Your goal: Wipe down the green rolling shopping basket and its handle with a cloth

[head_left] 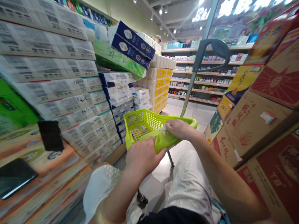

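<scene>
The basket (164, 141), yellow-green and pierced with holes, is tilted a little in front of the person's knees, between stacked packs (74, 84) on the left and cartons (247, 124) on the right. The left hand (141, 155) is closed over the near rim, its thumb laid toward the right; the fingers underneath are hidden. The right hand (179, 129) reaches across the same rim further right, near the pole (188, 93), with a white scrap (166, 126) held narrowly at its fingertips against the plastic (cloth or paper, one cannot tell).

For the rubbing that this grip suggests, the left hand does best as an anchor: a firm hold at its corner should stop the basket rocking. The right hand would do well to spread the scrap flat and press along the rim in short, even strokes, since a small bunched wad probably covers little and slips easily. Edges and holes may snag it, so lighter pressure seems wise there. The pole stands close to the right wrist; strokes run toward the left should avoid knocking it.
</scene>
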Action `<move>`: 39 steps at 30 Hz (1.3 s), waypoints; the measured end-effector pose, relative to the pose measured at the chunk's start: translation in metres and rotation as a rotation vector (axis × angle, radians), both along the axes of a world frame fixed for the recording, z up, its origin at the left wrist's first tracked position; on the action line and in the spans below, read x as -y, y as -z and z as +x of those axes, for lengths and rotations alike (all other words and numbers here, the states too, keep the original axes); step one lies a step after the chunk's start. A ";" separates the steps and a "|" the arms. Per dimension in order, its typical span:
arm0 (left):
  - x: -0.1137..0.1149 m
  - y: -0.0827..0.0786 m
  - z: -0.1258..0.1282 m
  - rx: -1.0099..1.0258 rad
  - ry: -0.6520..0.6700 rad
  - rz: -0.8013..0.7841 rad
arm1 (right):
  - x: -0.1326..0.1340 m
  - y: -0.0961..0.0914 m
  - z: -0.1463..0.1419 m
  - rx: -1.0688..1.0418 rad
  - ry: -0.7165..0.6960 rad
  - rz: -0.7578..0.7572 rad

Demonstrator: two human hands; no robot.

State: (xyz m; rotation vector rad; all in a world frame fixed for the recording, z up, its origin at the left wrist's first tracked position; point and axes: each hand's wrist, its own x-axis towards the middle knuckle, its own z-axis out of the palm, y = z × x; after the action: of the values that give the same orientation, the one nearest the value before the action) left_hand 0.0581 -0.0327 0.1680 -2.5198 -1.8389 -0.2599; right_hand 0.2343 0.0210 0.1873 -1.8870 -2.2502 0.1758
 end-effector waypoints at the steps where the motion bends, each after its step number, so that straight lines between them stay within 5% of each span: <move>1: 0.000 0.000 0.000 0.004 0.003 0.004 | -0.003 0.001 0.004 0.019 0.038 0.005; 3: -0.001 0.000 0.000 0.009 0.007 0.007 | -0.004 0.002 0.002 0.049 0.044 0.019; 8: -0.001 -0.002 -0.001 0.009 0.002 -0.003 | 0.008 0.003 -0.027 0.026 -0.189 0.049; 16: -0.001 -0.001 -0.005 0.000 -0.014 0.005 | -0.008 0.009 0.016 0.063 0.098 0.076; 23: 0.000 -0.001 -0.010 -0.009 0.004 0.020 | 0.018 0.012 -0.016 -0.017 -0.202 0.237; 31: 0.002 -0.002 -0.010 -0.011 -0.006 0.014 | 0.015 0.007 -0.002 -0.062 -0.011 0.156; 36: 0.003 -0.002 -0.010 -0.019 0.013 0.041 | 0.033 0.013 -0.036 -0.035 -0.209 0.268; 39: 0.003 -0.001 -0.012 -0.006 0.022 0.046 | 0.033 0.014 -0.032 -0.082 -0.223 0.247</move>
State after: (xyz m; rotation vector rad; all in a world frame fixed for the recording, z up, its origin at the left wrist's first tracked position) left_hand 0.0464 -0.0358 0.1692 -2.5085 -1.7826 -0.2912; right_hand 0.2022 -0.0119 0.1730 -1.4798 -2.3023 0.0065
